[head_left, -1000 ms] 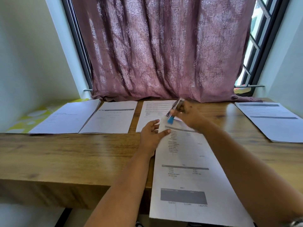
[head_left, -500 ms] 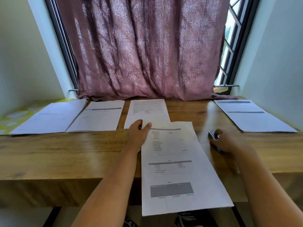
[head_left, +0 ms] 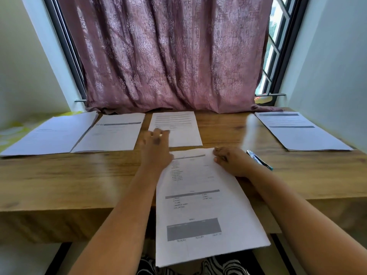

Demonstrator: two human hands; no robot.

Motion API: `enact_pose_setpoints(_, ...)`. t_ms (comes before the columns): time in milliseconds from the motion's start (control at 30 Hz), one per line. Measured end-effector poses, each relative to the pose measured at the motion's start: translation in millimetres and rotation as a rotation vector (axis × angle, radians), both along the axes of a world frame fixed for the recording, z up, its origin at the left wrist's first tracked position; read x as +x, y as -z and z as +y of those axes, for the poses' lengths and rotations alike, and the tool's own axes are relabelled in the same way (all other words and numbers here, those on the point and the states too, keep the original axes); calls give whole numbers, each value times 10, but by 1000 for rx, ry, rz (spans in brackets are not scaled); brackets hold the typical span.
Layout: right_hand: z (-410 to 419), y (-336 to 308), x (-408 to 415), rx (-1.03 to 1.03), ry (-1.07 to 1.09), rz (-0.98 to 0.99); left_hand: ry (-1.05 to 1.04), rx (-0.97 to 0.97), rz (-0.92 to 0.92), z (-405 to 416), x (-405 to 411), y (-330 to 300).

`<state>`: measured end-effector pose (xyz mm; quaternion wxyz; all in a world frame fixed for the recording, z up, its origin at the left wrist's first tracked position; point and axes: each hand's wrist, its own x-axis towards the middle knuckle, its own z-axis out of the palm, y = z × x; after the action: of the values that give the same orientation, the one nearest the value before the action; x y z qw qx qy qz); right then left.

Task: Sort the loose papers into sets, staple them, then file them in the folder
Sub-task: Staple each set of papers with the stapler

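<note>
Papers [head_left: 200,199] on desk [head_left: 79,179], right hand [head_left: 230,161] holding

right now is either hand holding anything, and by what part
The right hand holds the white printed paper set at its top right corner; the blurred left hand holds nothing.

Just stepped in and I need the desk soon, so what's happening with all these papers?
A person is sorting printed sheets on the wooden desk. The right hand holds the top corner of the nearest sheet, which overhangs the desk's front edge. The left hand reaches, blurred, toward the middle sheet behind it. Two sets lie at the left and one set at the right. The stapler lies on the desk beside the right hand.
</note>
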<state>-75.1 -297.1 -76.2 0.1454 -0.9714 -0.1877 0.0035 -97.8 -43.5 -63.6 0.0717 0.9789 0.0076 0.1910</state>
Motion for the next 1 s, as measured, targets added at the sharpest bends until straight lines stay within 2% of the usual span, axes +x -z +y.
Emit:
enact_pose_setpoints(133,-62,-15,145,102,6,-111,247,-238,92,-410,148,18)
enact_pose_setpoints(467,-40,114,181,111,-53,-158,302,-326,154,-504,370,356)
enact_pose_setpoints(567,-48,112,122,343,-104,-167,320,-360,98,-506,376,364)
enact_pose_setpoints(667,-68,71,87,663,-15,-76,327,-390,82,-492,402,369)
enact_pose_setpoints(867,-34,38,86,788,42,-62,399,-520,52,-500,358,310)
enact_pose_setpoints(933,-50,21,106,872,139,-108,433,-540,63,-489,340,273)
enact_pose_setpoints(1000,-101,8,128,836,181,-144,447,-619,78,-487,302,245)
